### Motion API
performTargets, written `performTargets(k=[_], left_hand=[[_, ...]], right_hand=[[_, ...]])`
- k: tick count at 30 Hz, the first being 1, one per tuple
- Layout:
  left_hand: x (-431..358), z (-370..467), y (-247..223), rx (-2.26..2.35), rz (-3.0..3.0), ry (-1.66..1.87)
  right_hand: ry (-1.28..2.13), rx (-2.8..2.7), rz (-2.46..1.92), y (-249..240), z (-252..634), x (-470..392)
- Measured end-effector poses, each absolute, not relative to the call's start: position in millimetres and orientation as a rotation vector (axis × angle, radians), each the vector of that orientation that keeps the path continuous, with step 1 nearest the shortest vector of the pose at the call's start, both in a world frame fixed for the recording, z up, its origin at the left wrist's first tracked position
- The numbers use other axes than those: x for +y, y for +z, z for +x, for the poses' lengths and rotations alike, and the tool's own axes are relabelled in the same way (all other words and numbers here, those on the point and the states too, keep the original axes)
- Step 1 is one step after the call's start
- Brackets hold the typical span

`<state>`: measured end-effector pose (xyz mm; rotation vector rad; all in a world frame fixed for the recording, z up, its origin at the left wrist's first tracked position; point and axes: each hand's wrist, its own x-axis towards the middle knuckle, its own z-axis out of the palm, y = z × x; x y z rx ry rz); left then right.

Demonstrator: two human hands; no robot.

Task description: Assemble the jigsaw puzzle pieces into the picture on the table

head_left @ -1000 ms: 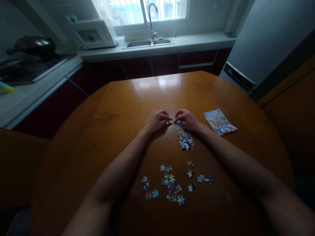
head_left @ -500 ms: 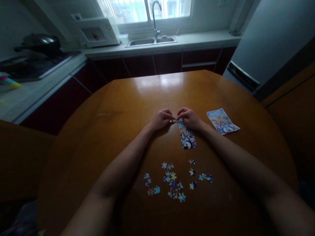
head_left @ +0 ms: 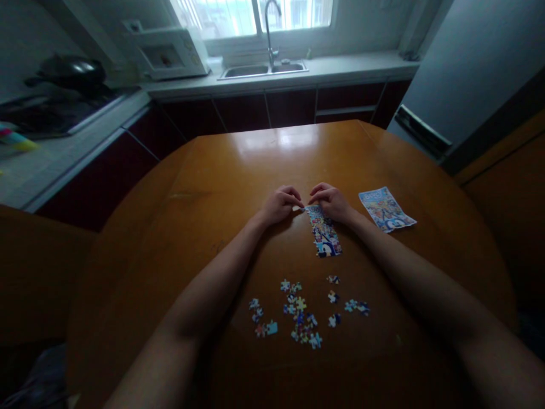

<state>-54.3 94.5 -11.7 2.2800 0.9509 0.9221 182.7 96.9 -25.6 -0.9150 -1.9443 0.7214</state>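
A partly assembled jigsaw puzzle (head_left: 326, 233) lies as a narrow strip on the wooden table, a blue cartoon face at its near end. At its far left corner, my left hand (head_left: 281, 203) is closed in a pinch on a small jigsaw piece (head_left: 302, 209), mostly covered by the fingers. My right hand (head_left: 331, 201) rests over the strip's far right part, fingers bent together and gripping at the far edge. Closer to me lie several loose jigsaw pieces (head_left: 300, 304) in a scattered group. A printed picture sheet (head_left: 386, 209) is right of my right hand.
The wooden table (head_left: 204, 187) has rounded sides. Beyond it runs a counter with a sink (head_left: 247, 71), a tap (head_left: 269, 40) and a microwave (head_left: 170, 54). At the left, a dark pan (head_left: 70, 71) sits on the stove. A fridge (head_left: 477, 68) stands at the right.
My right fingertips have moved slightly away from my left fingertips, opening a small gap at the strip's far left corner. The loose pieces and the picture sheet lie as before.
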Motion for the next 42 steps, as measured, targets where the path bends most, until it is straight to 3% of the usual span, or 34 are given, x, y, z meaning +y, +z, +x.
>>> performTargets(k=[14, 35, 42], left_hand=[[97, -55, -15, 0.919, 2.320, 0.874], [97, -46, -19, 1.096, 2.176, 1.000], [97, -45, -18, 1.113, 2.154, 0.979]], right_hand=[[0.638, -2.155, -0.892, -23, 184, 94], [0.657, -1.932, -0.965, -23, 187, 92], [0.596, -1.940, -1.012, 16, 176, 62]])
